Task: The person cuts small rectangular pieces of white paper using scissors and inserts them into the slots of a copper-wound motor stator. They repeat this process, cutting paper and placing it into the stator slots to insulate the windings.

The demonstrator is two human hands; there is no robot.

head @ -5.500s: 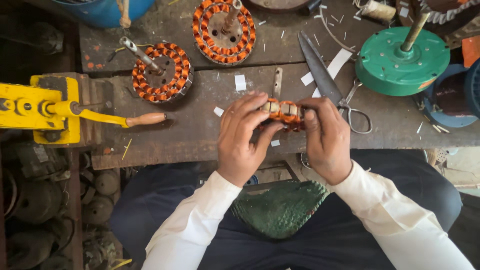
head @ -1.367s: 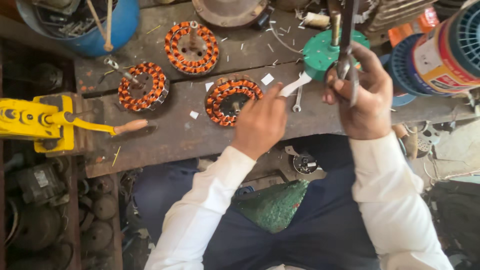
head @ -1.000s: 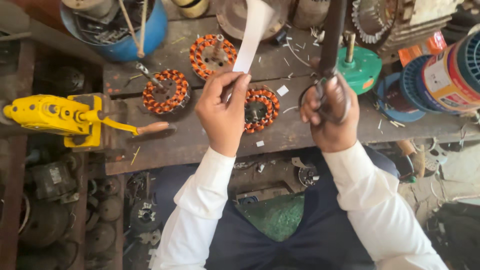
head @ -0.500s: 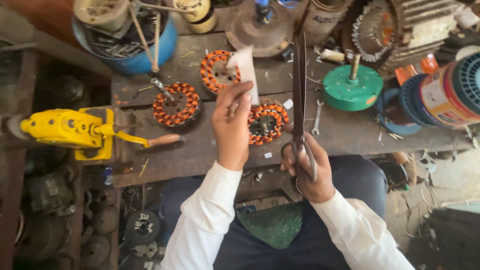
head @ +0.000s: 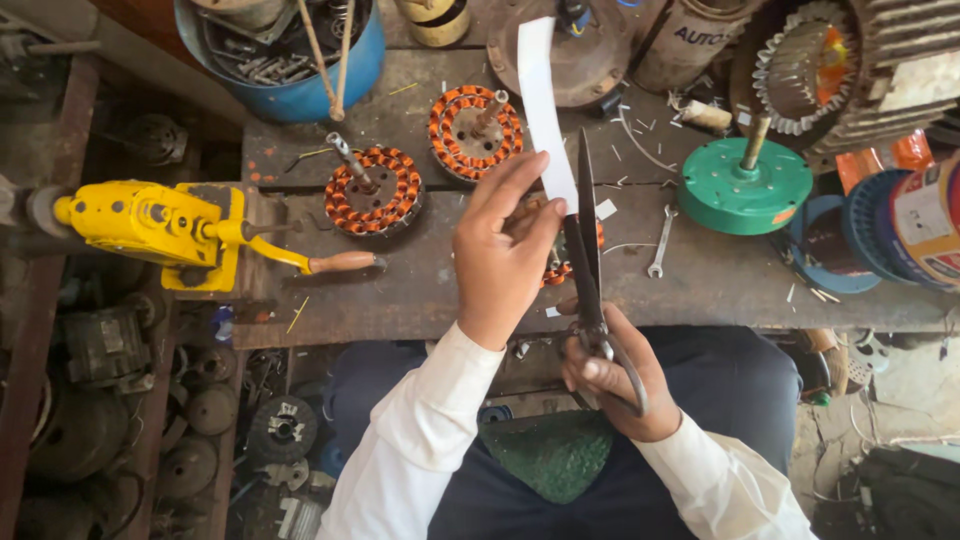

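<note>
My left hand (head: 505,250) pinches a long white paper strip (head: 541,110) that stands upright above the bench. My right hand (head: 615,375) grips the handles of large dark scissors (head: 585,240), their blades pointing up along the strip's right edge, at its lower end. Behind both hands a copper-wound stator (head: 560,265) lies on the wooden bench (head: 420,290), mostly hidden. Two more orange copper-wound stators (head: 375,190) (head: 475,130) sit farther back on the bench.
A yellow hand-crank winder (head: 160,225) with a wooden handle is fixed at the bench's left end. A green disc with a shaft (head: 745,185), a small spanner (head: 660,245), a blue tub of tools (head: 290,50) and wire spools (head: 910,215) crowd the back and right.
My right hand lifted the scissors from the bench and brought them down toward me. My left hand left the stator, picked up the paper strip and now holds it against the blades.
</note>
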